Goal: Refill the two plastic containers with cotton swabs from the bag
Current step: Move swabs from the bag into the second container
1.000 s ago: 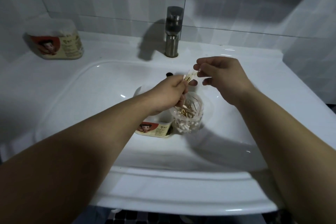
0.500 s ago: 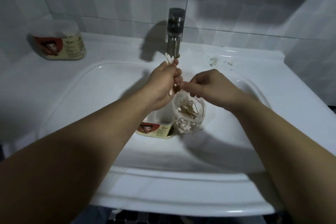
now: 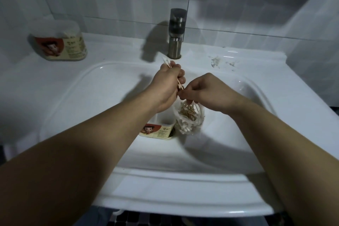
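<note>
My left hand (image 3: pixel 167 83) is closed around a small bundle of cotton swabs (image 3: pixel 166 60), whose white tips stick out above my fist and wooden ends below. My right hand (image 3: pixel 205 90) pinches the top of the clear plastic bag (image 3: pixel 189 117), which hangs over the basin with many swabs inside. One labelled plastic container (image 3: pixel 157 130) sits in the basin, directly left of the bag and partly hidden by my left wrist. A second labelled container (image 3: pixel 60 44) stands on the counter at the far left.
The white sink (image 3: pixel 73 97) fills the view, with a metal faucet (image 3: pixel 177 35) at the back centre. Some white scraps (image 3: pixel 219 61) lie on the counter to the right of the faucet. Tiled walls close off the back and both sides.
My left hand has risen toward the faucet with the swab bundle, turning it upright. My right hand has dropped from beside the left hand onto the top of the bag.
</note>
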Demonstrator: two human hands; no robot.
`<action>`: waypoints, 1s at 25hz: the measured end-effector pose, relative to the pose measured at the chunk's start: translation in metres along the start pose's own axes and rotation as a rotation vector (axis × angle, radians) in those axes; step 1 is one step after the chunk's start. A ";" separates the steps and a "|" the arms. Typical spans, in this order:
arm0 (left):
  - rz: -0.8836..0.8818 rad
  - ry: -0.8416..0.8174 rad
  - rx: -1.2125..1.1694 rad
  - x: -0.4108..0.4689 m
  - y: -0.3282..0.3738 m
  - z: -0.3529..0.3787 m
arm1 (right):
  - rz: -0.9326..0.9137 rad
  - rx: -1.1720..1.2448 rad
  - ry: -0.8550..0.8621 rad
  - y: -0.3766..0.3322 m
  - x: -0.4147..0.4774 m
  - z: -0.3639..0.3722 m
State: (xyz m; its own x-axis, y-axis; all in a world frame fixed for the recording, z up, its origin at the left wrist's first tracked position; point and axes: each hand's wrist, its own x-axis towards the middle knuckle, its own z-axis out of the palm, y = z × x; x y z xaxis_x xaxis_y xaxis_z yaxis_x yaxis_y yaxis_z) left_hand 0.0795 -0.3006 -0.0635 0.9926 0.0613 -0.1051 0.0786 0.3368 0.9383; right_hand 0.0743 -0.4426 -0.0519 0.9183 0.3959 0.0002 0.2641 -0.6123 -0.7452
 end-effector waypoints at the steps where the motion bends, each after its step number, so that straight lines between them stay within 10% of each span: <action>1: 0.021 0.043 0.109 0.002 0.000 -0.002 | -0.005 -0.009 0.021 0.001 0.000 -0.001; 25: 0.067 -0.184 0.621 0.001 -0.020 -0.015 | -0.006 -0.703 -0.204 0.012 0.010 0.013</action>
State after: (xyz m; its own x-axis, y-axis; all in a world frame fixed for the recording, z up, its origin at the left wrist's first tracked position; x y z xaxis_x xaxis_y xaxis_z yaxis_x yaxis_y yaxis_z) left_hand 0.0770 -0.2931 -0.0873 0.9926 -0.1168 -0.0339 0.0009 -0.2713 0.9625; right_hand 0.0829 -0.4370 -0.0689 0.8610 0.4785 -0.1722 0.4592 -0.8771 -0.1411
